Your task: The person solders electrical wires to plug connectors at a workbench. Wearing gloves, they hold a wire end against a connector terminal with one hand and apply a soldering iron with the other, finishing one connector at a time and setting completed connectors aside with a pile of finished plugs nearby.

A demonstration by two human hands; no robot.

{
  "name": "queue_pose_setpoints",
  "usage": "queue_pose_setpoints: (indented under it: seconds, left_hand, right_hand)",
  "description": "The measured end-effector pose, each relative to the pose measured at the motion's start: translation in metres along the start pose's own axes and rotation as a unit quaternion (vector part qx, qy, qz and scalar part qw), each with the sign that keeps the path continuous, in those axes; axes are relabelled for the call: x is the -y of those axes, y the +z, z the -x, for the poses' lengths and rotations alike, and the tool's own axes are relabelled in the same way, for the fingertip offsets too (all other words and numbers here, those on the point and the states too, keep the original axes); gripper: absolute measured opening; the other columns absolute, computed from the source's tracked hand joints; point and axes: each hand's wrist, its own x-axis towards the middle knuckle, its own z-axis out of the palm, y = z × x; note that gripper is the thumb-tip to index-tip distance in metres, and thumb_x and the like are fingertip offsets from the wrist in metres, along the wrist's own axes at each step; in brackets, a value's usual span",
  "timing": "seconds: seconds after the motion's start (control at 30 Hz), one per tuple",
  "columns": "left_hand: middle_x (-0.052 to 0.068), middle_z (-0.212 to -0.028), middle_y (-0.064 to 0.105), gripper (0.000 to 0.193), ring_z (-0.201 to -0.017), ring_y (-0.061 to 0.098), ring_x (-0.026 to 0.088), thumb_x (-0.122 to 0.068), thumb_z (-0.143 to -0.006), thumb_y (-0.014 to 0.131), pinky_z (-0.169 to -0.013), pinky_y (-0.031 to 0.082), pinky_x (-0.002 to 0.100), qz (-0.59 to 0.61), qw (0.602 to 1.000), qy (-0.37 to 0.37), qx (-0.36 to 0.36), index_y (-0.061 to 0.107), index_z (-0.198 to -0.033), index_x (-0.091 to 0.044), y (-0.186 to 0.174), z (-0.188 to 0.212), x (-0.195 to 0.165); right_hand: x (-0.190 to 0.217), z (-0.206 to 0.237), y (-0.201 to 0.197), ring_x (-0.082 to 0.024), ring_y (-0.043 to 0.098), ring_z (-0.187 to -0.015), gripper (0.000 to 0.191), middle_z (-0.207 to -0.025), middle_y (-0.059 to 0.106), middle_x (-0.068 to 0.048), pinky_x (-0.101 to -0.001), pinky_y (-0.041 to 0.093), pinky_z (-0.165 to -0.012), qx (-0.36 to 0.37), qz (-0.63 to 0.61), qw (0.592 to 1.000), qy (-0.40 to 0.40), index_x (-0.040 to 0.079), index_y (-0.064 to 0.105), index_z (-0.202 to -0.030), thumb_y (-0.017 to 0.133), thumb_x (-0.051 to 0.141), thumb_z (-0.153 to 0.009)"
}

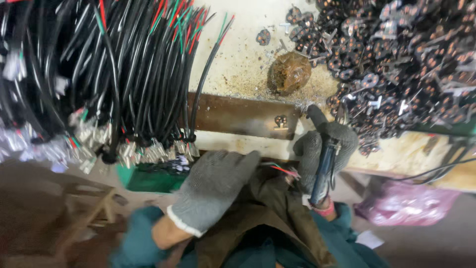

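Note:
Both my hands wear grey knit gloves. My left hand is curled palm-down at the bench's front edge, over a cable whose red and green wire ends poke out to its right. My right hand is closed around a blue-handled tool that points down toward my lap, right beside those wire ends. A small black round part sits on a dark metal bar just above my hands.
A thick bundle of black cables with metal terminals hangs at the left. A heap of small black parts with copper covers the right of the bench. A brown lump lies between. A green bin and a pink bag sit below.

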Motion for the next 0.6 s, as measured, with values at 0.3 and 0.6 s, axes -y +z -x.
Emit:
queue_pose_setpoints:
  seconds: [0.3,0.6]
  left_hand:
    - [0.006,-0.100,0.061,0.025,-0.087,0.061,0.018,-0.023,-0.099,0.061,-0.071,0.048,0.033,-0.047,0.954,0.111,-0.274,0.063,-0.117,-0.006,-0.048,-0.085,-0.037]
    - [0.001,-0.089,0.053,0.037,-0.083,0.057,0.017,-0.020,-0.094,0.058,-0.063,0.049,0.031,-0.358,0.903,-0.210,-0.113,0.061,-0.129,-0.010,0.020,-0.052,0.065]
  right_hand:
    - [0.015,0.001,0.002,-0.013,0.058,-0.066,0.022,-0.119,0.071,-0.016,-0.0286,0.047,-0.063,0.059,0.027,0.998,-0.009,0.005,0.052,-0.114,0.066,0.012,-0.099]
    - [0.037,-0.020,0.002,-0.015,0.056,-0.061,0.025,-0.072,0.062,-0.016,-0.0322,0.042,-0.061,0.117,0.144,0.982,-0.018,0.002,0.069,-0.122,0.062,0.008,-0.099]
